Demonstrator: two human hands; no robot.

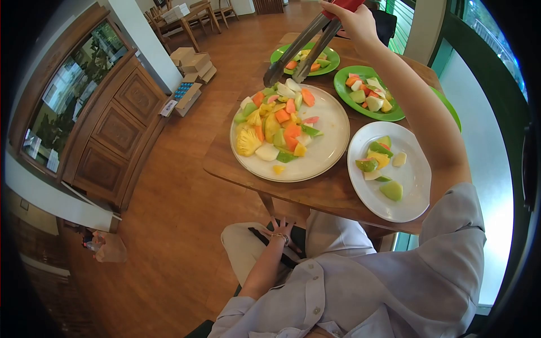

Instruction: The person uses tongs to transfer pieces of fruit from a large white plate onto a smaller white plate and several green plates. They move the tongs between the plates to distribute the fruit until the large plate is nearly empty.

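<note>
Tongs partly out of view

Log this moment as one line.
right hand: holds tongs | tongs: tips apart, near far rim of large plate | left hand: in lap, fingers spread | white plate: few fruit pieces

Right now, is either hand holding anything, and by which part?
The right hand holds the metal tongs by their red handle end.

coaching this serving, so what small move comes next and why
Probably lower the tongs in the right hand onto the fruit heap on the large round plate: their tips look apart and empty, close to the heap's far end.
</note>
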